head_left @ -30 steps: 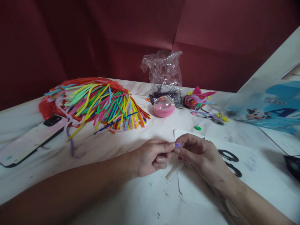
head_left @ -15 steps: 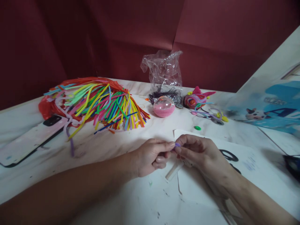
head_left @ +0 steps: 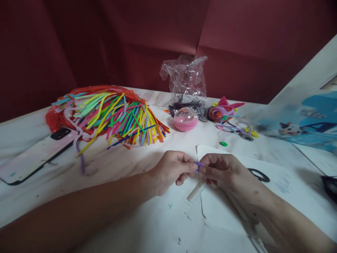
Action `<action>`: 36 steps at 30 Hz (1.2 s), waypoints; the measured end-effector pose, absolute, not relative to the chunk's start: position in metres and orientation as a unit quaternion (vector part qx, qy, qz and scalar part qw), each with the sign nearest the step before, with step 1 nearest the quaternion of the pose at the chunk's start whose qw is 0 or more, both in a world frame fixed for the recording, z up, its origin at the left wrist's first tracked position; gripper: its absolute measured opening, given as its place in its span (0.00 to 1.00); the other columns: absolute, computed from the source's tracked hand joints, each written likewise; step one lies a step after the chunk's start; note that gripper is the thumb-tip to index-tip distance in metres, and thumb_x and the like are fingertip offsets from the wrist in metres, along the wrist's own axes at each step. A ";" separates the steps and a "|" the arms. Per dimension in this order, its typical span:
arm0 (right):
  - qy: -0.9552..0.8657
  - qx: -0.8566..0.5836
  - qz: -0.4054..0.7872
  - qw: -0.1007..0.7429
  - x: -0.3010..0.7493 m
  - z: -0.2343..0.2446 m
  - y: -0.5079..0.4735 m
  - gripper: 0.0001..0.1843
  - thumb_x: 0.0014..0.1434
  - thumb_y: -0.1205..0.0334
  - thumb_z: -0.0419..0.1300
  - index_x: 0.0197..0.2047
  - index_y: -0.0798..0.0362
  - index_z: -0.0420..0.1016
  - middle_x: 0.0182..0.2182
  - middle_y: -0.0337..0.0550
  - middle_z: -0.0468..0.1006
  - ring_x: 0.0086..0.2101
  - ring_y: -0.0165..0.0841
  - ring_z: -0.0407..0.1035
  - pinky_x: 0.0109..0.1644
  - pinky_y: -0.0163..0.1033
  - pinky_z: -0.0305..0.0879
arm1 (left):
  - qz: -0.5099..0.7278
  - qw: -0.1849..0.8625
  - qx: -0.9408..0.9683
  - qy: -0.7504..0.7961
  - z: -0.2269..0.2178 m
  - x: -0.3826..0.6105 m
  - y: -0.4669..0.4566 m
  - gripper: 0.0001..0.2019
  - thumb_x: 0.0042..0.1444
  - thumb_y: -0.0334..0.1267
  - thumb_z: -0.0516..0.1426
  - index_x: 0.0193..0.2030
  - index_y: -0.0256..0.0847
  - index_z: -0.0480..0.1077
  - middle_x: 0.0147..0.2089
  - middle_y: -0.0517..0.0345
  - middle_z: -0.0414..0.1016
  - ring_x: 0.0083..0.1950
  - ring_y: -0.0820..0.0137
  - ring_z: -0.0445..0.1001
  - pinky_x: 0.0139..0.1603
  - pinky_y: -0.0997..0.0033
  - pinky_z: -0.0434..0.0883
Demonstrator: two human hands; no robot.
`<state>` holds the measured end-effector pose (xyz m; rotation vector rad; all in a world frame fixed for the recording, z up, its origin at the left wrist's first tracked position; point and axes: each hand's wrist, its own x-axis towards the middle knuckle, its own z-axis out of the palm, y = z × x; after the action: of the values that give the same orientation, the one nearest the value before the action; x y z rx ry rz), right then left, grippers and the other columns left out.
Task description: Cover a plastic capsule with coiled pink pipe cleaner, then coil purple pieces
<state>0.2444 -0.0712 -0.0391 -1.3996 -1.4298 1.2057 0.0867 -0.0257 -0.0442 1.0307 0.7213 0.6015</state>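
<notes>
My left hand [head_left: 172, 170] and my right hand [head_left: 223, 172] meet fingertip to fingertip low over the white table [head_left: 131, 211]. Both pinch a small purple piece [head_left: 199, 164], which looks like a bit of pipe cleaner; most of it is hidden by the fingers. Under my right hand lies a white paper sheet [head_left: 263, 196] with black printed shapes. A pale stick [head_left: 195, 193] lies on the table just below the hands.
A heap of coloured pipe cleaners [head_left: 118, 117] lies at the back left, beside a phone [head_left: 37, 156]. Behind the hands are a pink ball in a clear shell [head_left: 185, 119], a crumpled plastic bag [head_left: 186, 84], a pipe-cleaner figure [head_left: 223, 110], a green ring [head_left: 223, 143]. A blue printed bag [head_left: 302, 119] sits right.
Both hands stay pinched on the purple piece and have turned slightly; less of the piece shows. The view has shifted a little.
</notes>
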 end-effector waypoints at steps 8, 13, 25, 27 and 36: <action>-0.526 -0.536 0.475 0.458 0.244 -0.045 -0.067 0.21 0.50 0.44 0.62 0.25 0.57 0.70 0.19 0.42 0.71 0.20 0.28 0.62 0.23 0.34 0.56 | 0.295 0.785 0.445 0.314 -0.043 0.084 -0.021 0.07 0.47 0.33 0.59 0.24 0.36 0.65 0.17 0.66 0.64 0.17 0.82 0.60 0.16 0.80 0.57; -0.494 -0.538 0.505 0.460 0.238 -0.041 -0.071 0.19 0.43 0.49 0.68 0.24 0.57 0.70 0.18 0.39 0.69 0.19 0.27 0.60 0.23 0.34 0.56 | 0.289 0.794 0.439 0.307 -0.042 0.084 -0.021 0.06 0.44 0.31 0.61 0.23 0.35 0.66 0.19 0.64 0.67 0.17 0.81 0.62 0.17 0.79 0.58; -0.362 -0.467 0.554 0.586 0.227 -0.038 -0.075 0.14 0.41 0.58 0.71 0.19 0.57 0.72 0.15 0.36 0.67 0.17 0.23 0.58 0.21 0.30 0.59 | 0.329 0.822 0.393 0.249 -0.040 0.085 -0.024 0.04 0.45 0.25 0.60 0.30 0.32 0.70 0.23 0.58 0.73 0.22 0.78 0.70 0.25 0.78 0.66; -0.373 -0.473 0.554 0.575 0.225 -0.038 -0.076 0.15 0.41 0.57 0.71 0.19 0.57 0.72 0.15 0.37 0.67 0.16 0.23 0.58 0.21 0.30 0.57 | 0.342 0.797 0.421 0.264 -0.040 0.085 -0.024 0.03 0.46 0.27 0.60 0.28 0.32 0.69 0.20 0.60 0.72 0.21 0.78 0.69 0.24 0.77 0.66; -0.489 -0.550 0.464 0.493 0.232 -0.042 -0.076 0.18 0.44 0.51 0.68 0.21 0.58 0.70 0.15 0.37 0.66 0.18 0.25 0.56 0.22 0.31 0.52 | 0.305 0.719 0.537 0.319 -0.032 0.083 -0.019 0.07 0.46 0.30 0.61 0.22 0.33 0.67 0.16 0.61 0.69 0.16 0.77 0.68 0.18 0.77 0.66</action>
<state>0.2320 -0.0759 -0.0415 -1.3347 -1.1868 1.1251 0.0827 -0.0189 -0.0319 1.1871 0.7050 0.6737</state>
